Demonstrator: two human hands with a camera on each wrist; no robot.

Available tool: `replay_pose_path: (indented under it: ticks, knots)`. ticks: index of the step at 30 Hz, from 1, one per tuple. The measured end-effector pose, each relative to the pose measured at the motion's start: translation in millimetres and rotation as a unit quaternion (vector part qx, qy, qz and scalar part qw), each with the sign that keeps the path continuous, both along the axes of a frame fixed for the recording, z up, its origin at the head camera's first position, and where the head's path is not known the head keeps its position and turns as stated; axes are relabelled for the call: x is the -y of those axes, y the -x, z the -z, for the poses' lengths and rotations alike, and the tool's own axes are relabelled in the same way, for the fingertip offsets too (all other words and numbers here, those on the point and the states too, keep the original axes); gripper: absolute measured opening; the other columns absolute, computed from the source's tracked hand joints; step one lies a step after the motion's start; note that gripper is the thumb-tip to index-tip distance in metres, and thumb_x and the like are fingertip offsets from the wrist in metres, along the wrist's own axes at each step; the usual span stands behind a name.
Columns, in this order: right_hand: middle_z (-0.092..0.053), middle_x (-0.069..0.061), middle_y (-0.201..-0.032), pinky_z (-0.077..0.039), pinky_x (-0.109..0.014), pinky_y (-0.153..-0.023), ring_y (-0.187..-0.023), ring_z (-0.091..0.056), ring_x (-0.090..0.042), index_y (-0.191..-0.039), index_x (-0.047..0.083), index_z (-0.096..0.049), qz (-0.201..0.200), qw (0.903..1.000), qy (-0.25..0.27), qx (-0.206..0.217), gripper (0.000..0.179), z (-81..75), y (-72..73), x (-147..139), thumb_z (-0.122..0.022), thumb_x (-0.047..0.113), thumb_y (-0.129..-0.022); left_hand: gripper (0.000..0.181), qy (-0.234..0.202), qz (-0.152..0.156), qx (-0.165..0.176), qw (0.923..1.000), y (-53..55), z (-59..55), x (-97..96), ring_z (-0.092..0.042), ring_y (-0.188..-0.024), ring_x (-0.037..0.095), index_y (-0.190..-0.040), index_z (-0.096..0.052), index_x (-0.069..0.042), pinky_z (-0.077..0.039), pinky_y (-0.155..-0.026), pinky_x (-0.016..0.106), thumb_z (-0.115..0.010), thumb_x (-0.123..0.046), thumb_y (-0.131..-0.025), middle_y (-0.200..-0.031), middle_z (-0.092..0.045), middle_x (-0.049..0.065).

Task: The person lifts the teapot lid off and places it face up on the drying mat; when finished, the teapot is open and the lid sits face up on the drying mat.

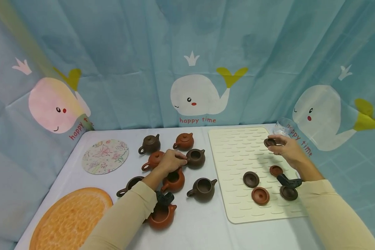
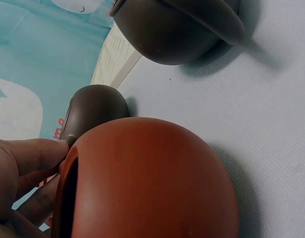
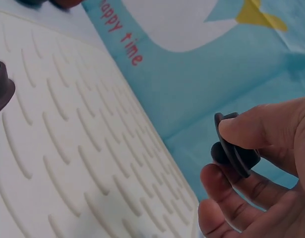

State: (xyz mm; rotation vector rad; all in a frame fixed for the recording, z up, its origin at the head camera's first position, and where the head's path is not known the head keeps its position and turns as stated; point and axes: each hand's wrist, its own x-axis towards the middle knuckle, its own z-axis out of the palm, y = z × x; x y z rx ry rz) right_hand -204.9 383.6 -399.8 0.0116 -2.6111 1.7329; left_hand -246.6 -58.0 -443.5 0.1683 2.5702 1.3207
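Note:
My right hand (image 1: 285, 149) pinches a small dark brown teapot lid (image 3: 236, 148) by its edge, raised above the cream mat; its round knob shows in the right wrist view. My left hand (image 1: 172, 160) reaches among the clay teapots. Its thumb and fingers pinch the handle side of a lidless dark brown teapot (image 1: 196, 158), and they hide the handle. Close below that hand stands a lidless red-brown teapot (image 2: 152, 178). Another open dark teapot (image 1: 203, 189) stands nearer the front.
On the cream mat (image 1: 218, 166) lie several lids, among them a dark lid (image 1: 251, 179) and a red-brown lid (image 1: 260, 196). A clear container (image 1: 281, 127) stands behind. Lidded teapots, including a red-brown one (image 1: 184, 141), stand at the back. A floral round mat (image 1: 104, 156) and an orange-patterned mat (image 1: 72, 218) lie left.

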Motion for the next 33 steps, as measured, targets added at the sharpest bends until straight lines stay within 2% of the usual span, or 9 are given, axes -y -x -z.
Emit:
replay_pose_path:
  ticks: [4, 8, 10, 13, 19, 26, 33]
  knots:
    - [-0.059, -0.01, -0.113, -0.048, -0.039, -0.08, -0.089, -0.059, -0.007, -0.137, -0.01, -0.042, -0.001, 0.9993, -0.03, 0.021, 0.054, 6.6, 2.6, -1, -0.066, 0.004, -0.091, 0.008, 0.002, -0.001, 0.001, 1.0, -0.2, -1.5, -0.4, -0.056, -0.093, 0.02, -0.091, -0.078, -0.014, -0.046, -0.081, 0.038, -0.075, -0.012, -0.083, -0.1, -0.065, 0.003]
    - [-0.053, -0.025, -0.125, -0.044, -0.047, -0.085, -0.094, -0.058, -0.011, -0.139, -0.008, -0.041, -0.003, 0.9969, -0.064, 0.047, 0.055, 15.6, 6.8, -4, -0.065, 0.006, -0.091, 0.008, 0.002, -0.003, 0.005, 1.0, 0.0, -2.4, -0.5, -0.057, -0.088, 0.019, -0.091, -0.078, -0.014, -0.046, -0.078, 0.036, -0.075, -0.012, -0.083, -0.094, -0.065, 0.001]
    - [-0.051, -0.028, -0.127, -0.044, -0.046, -0.083, -0.096, -0.056, -0.016, -0.139, -0.007, -0.042, 0.001, 0.9947, -0.084, 0.059, 0.056, 20.2, 9.2, -5, -0.065, 0.006, -0.091, 0.008, 0.002, -0.002, 0.004, 1.0, 0.0, -2.6, -0.5, -0.057, -0.087, 0.019, -0.091, -0.078, -0.014, -0.046, -0.077, 0.036, -0.075, -0.012, -0.084, -0.093, -0.065, 0.001]
    - [-0.052, -0.028, -0.124, -0.045, -0.044, -0.078, -0.094, -0.053, -0.022, -0.137, -0.006, -0.045, 0.006, 0.9913, -0.108, 0.074, 0.054, 26.1, 12.5, -8, -0.067, 0.006, -0.088, 0.008, 0.004, -0.001, 0.003, 1.0, 0.2, -3.6, -0.2, -0.057, -0.086, 0.019, -0.091, -0.078, -0.014, -0.046, -0.077, 0.036, -0.075, -0.012, -0.084, -0.092, -0.065, 0.001]
    - [-0.051, -0.028, -0.118, -0.045, -0.04, -0.068, -0.088, -0.049, -0.028, -0.133, -0.008, -0.048, -0.009, 0.9868, -0.138, 0.084, 0.053, 34.1, 14.7, -11, -0.068, 0.004, -0.086, 0.009, -0.004, 0.002, 0.008, 1.0, 0.1, -4.6, 0.0, -0.059, -0.078, 0.018, -0.092, -0.078, -0.012, -0.046, -0.074, 0.035, -0.075, -0.012, -0.084, -0.081, -0.066, 0.001]
    - [-0.05, -0.03, -0.118, -0.043, -0.038, -0.073, -0.098, -0.049, -0.036, -0.129, -0.007, -0.051, -0.012, 0.979, -0.18, 0.095, 0.05, 40.9, 14.8, -14, -0.069, 0.006, -0.084, 0.009, -0.006, 0.005, 0.009, 0.9999, -0.7, -4.3, -0.5, -0.058, -0.078, 0.017, -0.093, -0.077, -0.011, -0.046, -0.074, 0.035, -0.074, -0.012, -0.084, -0.08, -0.066, 0.0]
    - [-0.054, -0.028, -0.11, -0.042, -0.044, -0.077, -0.096, -0.051, -0.037, -0.121, -0.007, -0.056, -0.023, 0.9758, -0.203, 0.078, 0.046, 46.5, 14.6, -16, -0.071, 0.003, -0.079, 0.009, -0.007, 0.002, 0.019, 0.9998, 0.2, -2.6, -0.1, -0.059, -0.077, 0.017, -0.093, -0.077, -0.012, -0.046, -0.072, 0.034, -0.074, -0.012, -0.085, -0.079, -0.066, 0.001]
